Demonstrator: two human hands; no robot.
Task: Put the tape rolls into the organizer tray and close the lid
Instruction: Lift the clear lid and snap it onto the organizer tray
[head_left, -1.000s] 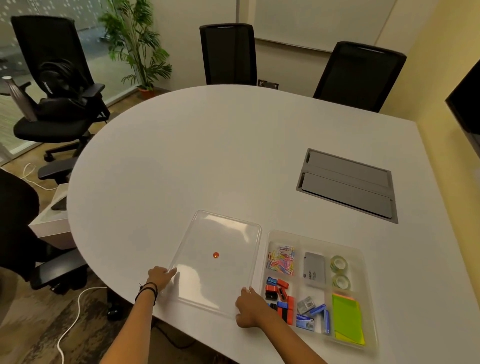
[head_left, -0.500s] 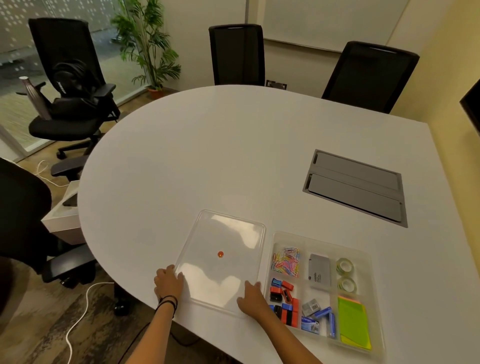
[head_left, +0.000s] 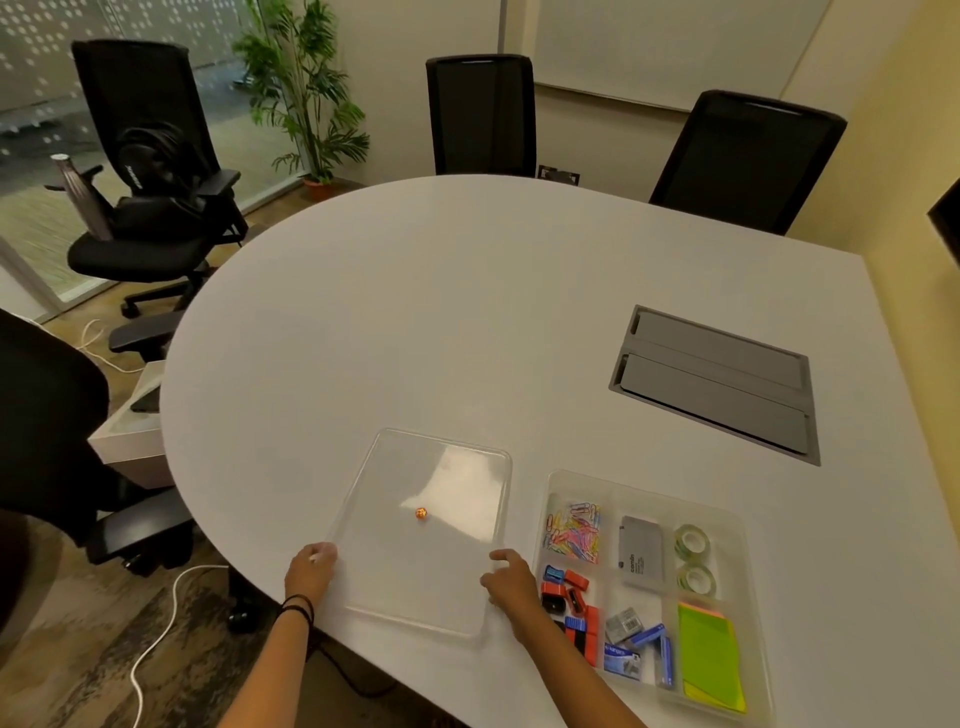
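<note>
Both forearms reach in from the bottom edge toward a clear plastic lid (head_left: 431, 530) that lies flat on the white table (head_left: 467, 322), just left of the organizer tray (head_left: 748, 561). The left forearm, with a dark band (head_left: 298, 608) around the wrist, runs up toward 12 o'clock, and the left hand (head_left: 310, 571) sits at the lid's near-left side, about 8 o'clock from the lid's centre. Its fingers are curled loosely against the lid's left edge, touching the rim; whether they truly pinch it cannot be told. The right forearm slants in from 5 o'clock, and the right hand (head_left: 509, 579) rests at the lid's near-right side, about 4 o'clock from the centre, between lid and tray. It is partly open, the fingers bent, with fingertips on the lid's right rim; a firm hold cannot be made out. A small orange dot (head_left: 421, 513) shows near the middle of the lid. The two tape rolls (head_left: 693, 558) lie in the tray's far-right compartment, one behind the other, at roughly 3 o'clock from the right hand. Other compartments hold coloured paper clips (head_left: 571, 530), a grey box (head_left: 641, 552), red and blue binder clips (head_left: 569, 597), staple boxes (head_left: 631, 644) and green sticky notes (head_left: 709, 660). At 1 o'clock from the tray a grey cable hatch (head_left: 714, 382) is set into the table. Black chairs (head_left: 480, 111) stand around its far side.
</note>
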